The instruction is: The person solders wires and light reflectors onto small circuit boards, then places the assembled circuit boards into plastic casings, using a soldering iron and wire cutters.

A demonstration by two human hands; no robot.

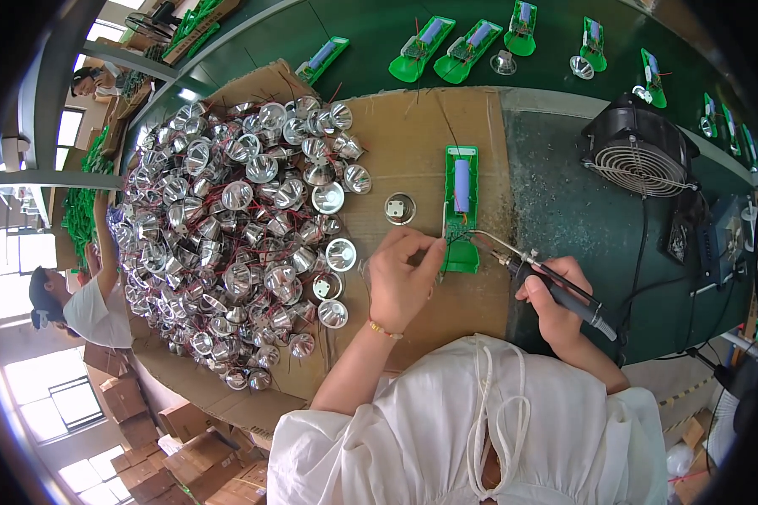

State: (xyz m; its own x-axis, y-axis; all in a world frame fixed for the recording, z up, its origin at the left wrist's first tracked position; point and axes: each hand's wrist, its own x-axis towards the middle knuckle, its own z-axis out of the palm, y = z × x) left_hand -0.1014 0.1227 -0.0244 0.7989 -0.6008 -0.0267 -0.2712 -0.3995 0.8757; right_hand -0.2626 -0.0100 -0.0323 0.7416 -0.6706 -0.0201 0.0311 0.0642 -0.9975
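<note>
Green plastic flashlight housing lay open on the brown cardboard sheet, right of the heap of shiny metal reflector cups, showing a pale blue cylindrical battery cell. Left hand pinched fine wire at its near end; right hand gripped the black-handled soldering iron. Good practice: steady both wrists, touch the tip briefly.

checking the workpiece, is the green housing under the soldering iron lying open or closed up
Open: the green housing lies flat on the cardboard, its pale cylindrical cell and circuit board exposed, with the soldering iron tip at its lower end.
</note>
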